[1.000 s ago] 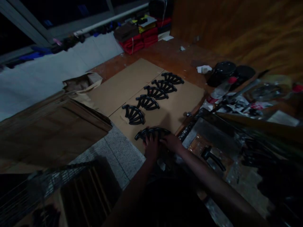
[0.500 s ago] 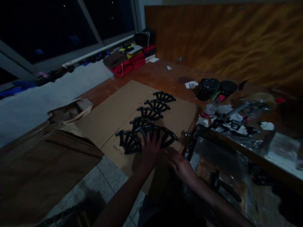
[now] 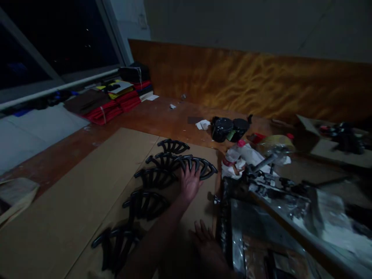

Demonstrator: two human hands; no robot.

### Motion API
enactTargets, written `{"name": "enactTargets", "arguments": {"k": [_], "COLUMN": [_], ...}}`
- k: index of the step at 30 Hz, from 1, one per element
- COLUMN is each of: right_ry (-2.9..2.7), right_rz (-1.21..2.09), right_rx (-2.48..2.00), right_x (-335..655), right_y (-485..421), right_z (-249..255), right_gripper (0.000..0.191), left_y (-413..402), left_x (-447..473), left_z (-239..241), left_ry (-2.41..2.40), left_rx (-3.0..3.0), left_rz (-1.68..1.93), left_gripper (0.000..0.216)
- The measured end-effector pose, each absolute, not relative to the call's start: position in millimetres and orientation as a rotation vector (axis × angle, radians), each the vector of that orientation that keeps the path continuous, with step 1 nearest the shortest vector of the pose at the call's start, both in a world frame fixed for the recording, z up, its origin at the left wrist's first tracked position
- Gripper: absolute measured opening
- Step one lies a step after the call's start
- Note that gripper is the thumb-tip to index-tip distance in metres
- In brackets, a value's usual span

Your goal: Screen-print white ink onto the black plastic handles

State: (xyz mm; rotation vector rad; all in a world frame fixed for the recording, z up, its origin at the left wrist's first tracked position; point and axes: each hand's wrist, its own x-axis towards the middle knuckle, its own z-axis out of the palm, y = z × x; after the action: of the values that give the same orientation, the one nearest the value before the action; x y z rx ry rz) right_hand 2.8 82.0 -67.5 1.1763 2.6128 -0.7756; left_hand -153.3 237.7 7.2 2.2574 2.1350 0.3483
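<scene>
Reaching well forward with the left arm [image 3: 168, 223], angling it upward past five black pieces [image 3: 155, 172] lying in a row on cardboard [image 3: 116, 170]. Gripping a sixth piece [image 3: 205, 163], fan-shaped and ribbed, in the left hand [image 3: 190, 184], turning the back of the hand upward and laying the fingers over the near edge. Positioning this piece just right of the row's far part, partly overlapping it in view; being unable to tell whether touching the cardboard. Holding the right hand [image 3: 205, 238] nearer and lower, spreading its fingers wide over the cardboard's right side.
</scene>
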Motion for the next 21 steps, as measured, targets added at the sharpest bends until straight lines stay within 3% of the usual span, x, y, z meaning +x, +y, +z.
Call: {"name": "enactTargets", "arguments": {"k": [11,15,21], "right_ry": [3.216,3.228,3.214], "right_rz": [0.151,0.219,0.121], "right_rx": [1.076,1.041,1.079], "right_x": [25,23,24], "right_y": [72,71,67], "right_z": [-146,-144,-129], "right_gripper": [0.048,0.044,0.049], "left_y": [344,349,321], "left_x": [-129,-132,-127], "left_z": [-33,-40,-68], "left_ry": [2.098,2.226,2.200], "left_rx": [2.058,1.922,2.135], "left_rz": [0.202,0.229,0.548], "left_gripper": [0.050,0.054,0.061]}}
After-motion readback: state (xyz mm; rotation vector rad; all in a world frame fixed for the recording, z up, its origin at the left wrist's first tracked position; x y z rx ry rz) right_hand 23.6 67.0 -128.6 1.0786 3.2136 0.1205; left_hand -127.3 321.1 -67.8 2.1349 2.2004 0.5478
